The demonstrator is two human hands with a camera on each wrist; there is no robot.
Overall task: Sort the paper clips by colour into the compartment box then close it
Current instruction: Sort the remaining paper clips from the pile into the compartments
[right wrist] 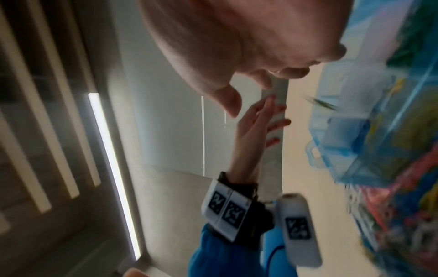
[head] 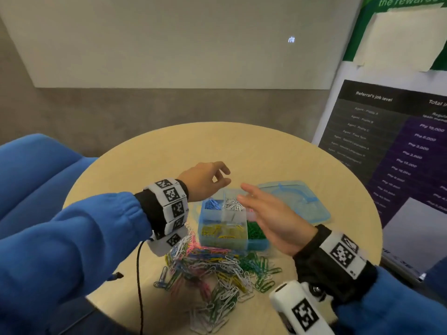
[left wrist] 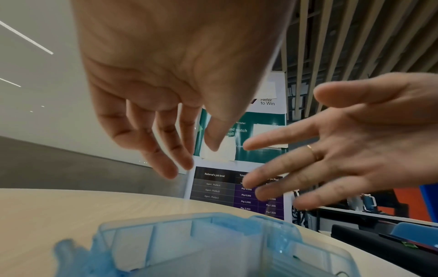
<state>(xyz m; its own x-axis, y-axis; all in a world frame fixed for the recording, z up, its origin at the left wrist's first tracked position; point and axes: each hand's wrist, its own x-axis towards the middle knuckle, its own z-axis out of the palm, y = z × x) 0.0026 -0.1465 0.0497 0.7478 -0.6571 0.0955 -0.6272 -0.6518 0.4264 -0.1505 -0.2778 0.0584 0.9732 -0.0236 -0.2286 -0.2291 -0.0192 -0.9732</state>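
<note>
Left hand (head: 203,181) above the box (head: 222,228), fingers loosely curled, empty. Box on round table (head: 266,151), lid (head: 294,201) off beside it, clips sorted inside. Loose clip pile (head: 215,279) nearer. Right hand (head: 271,218) flat, fingers spread, empty.

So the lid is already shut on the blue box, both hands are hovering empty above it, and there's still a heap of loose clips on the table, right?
Not quite: the compartment box is open, its lid lying on the table behind it, as the head view shows. The rest holds: the left hand and right hand hover empty above it, and the heap of loose clips lies in front.
</note>
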